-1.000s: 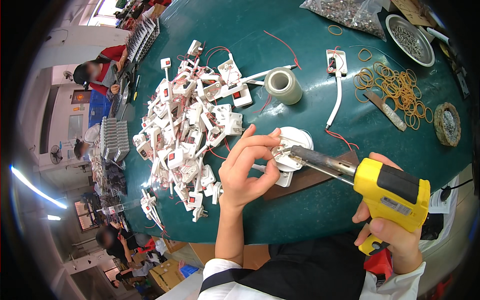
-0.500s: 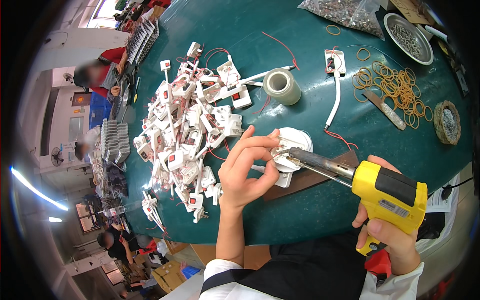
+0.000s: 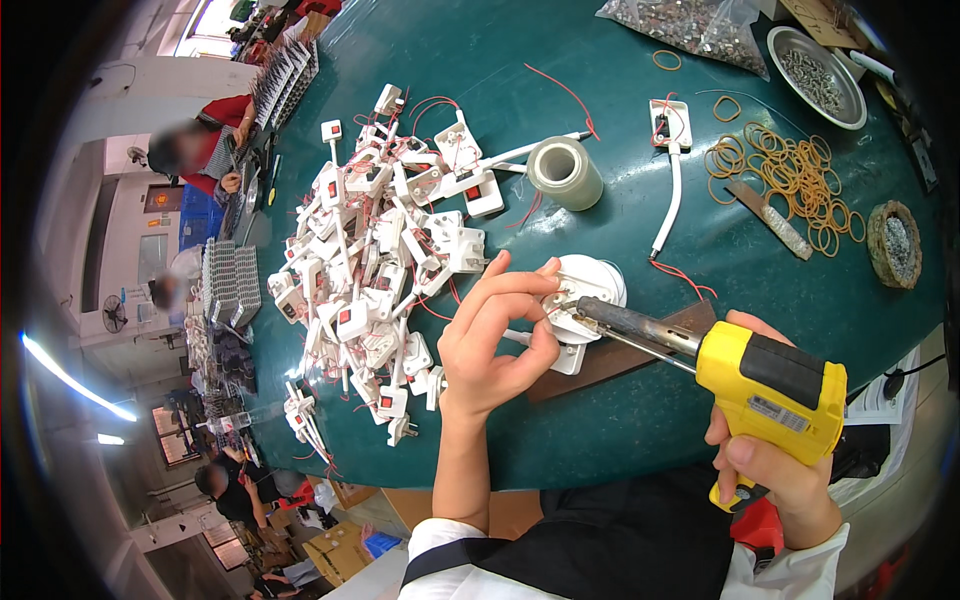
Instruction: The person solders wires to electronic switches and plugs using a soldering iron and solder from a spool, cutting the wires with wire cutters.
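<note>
My right hand (image 3: 775,468) grips a yellow and black soldering gun (image 3: 770,390) by its handle. Its metal barrel points left, and the hot tip meets the open face of a round white plastic housing (image 3: 603,282). At the left side of that housing, my left hand (image 3: 500,340) is closed in a pinch on a thin wire (image 3: 562,306), whose end near the tip is hard to make out. Under the housing lie a white switch piece (image 3: 568,358) and a brown strip (image 3: 640,365) on the table.
Left of my hands is a large heap of white switch-and-plug parts (image 3: 380,250) with red wires. A translucent roll (image 3: 565,173) stands beyond. Rubber bands (image 3: 790,175), a corded switch (image 3: 672,130), a metal bowl of small parts (image 3: 818,78) and a round dish (image 3: 893,245) lie rightward.
The soldering gun and my right hand have shifted slightly left and down. My left hand stays in place at the housing.
</note>
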The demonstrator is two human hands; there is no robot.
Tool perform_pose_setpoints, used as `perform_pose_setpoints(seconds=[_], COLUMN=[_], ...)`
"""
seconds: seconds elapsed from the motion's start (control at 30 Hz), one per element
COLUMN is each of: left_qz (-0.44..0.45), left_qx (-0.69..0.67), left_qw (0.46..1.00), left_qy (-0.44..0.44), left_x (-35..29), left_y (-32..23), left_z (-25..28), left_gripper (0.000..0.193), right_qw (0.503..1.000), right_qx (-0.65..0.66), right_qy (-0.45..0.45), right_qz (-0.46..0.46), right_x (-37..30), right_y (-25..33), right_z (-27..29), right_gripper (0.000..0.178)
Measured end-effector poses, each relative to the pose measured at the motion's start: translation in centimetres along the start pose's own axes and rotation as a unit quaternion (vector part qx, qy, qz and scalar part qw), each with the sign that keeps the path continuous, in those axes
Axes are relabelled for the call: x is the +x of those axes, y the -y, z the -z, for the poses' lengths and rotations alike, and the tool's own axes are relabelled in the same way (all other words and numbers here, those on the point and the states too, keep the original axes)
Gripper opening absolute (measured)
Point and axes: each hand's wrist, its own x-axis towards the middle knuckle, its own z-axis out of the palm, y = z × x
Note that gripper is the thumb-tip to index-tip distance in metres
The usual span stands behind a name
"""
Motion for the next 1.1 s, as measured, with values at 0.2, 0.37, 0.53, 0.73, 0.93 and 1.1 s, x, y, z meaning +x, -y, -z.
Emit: perform_pose_setpoints(seconds=[0.2,0.37,0.53,0.73,0.93,1.1], left_qz=[-0.002,-0.005,0.002,0.005,0.016,0.005], left_qx=[0.004,0.007,0.004,0.028,0.021,0.011], left_qw=[1.0,1.0,1.0,1.0,1.0,1.0], left_qy=[0.0,-0.001,-0.002,0.0,0.002,0.001], left_x=[0.0,0.1,0.0,0.0,0.0,0.0], left_y=[0.0,0.0,0.0,0.0,-0.3,-0.2], left_z=[0.0,0.0,0.0,0.0,-0.1,0.1], left_gripper=[0.014,0.014,0.014,0.013,0.013,0.014], right_qw=[1.0,0.998,0.996,0.962,0.613,0.547], right_qx=[-0.002,0.027,0.062,0.057,-0.539,-0.696], right_qy=[-0.004,-0.035,-0.03,-0.135,-0.424,-0.373], right_qz=[0.001,0.04,0.054,0.231,0.392,0.279], right_x=[0.0,-0.3,-0.8,-2.3,-2.4,-2.2], right_y=[0.2,0.1,0.1,-1.4,-4.1,-3.9], right_z=[-0.1,-0.2,0.8,3.2,7.6,9.7], right_gripper=[0.081,0.084,0.086,0.09,0.077,0.085])
